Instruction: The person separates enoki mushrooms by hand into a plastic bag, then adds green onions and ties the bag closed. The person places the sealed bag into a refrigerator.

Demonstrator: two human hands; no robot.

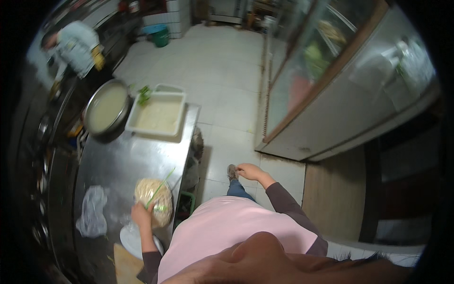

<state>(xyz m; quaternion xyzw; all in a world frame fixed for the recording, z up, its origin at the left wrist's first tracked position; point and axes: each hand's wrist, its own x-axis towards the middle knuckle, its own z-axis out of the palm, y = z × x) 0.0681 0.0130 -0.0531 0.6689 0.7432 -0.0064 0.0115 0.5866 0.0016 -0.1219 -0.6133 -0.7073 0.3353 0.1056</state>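
My left hand [142, 214] is at the near end of a plastic-wrapped pack of pale noodle-like strands [153, 202] on the stainless steel table [138, 152]. A thin green strip [161, 186], perhaps a stalk or tie, rises from between its thumb and fingers across the pack. Beneath the left forearm lies a white plate [133, 241], beside a wooden cutting board [124, 264]. My right hand [250, 171] hangs over the floor past the table's right edge, its fingers bent; whether they hold anything small is unclear.
A crumpled clear plastic bag [93, 213] lies on the table. Farther off stand a metal basin of cloudy liquid [108, 108] and a white tub [156, 133] with green leaves [144, 95] at its corner. A co-worker in yellow gloves [71, 48] bends at upper left. A glass-door cabinet [305, 117] stands right.
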